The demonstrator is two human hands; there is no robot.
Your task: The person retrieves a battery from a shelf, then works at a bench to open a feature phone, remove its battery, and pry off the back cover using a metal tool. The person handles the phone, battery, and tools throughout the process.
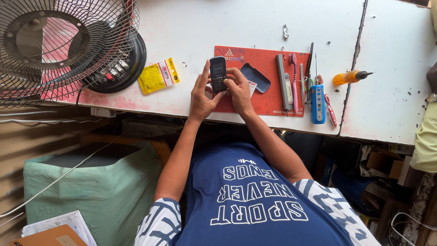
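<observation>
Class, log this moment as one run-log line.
left hand: holds black keypad phone | right hand: on its keys | under: red mat | beside: dark back cover

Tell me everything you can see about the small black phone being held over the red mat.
The phone is a small dark bar handset, seemingly plastic, with a dim, unlit-looking screen above a keypad of small keys. It stands roughly upright in view, screen toward the camera, above the left part of the red work mat. The left hand cradles its left edge, and the right hand grips the lower right with fingers at the keypad. A dark curved cover lies just right of it.
</observation>
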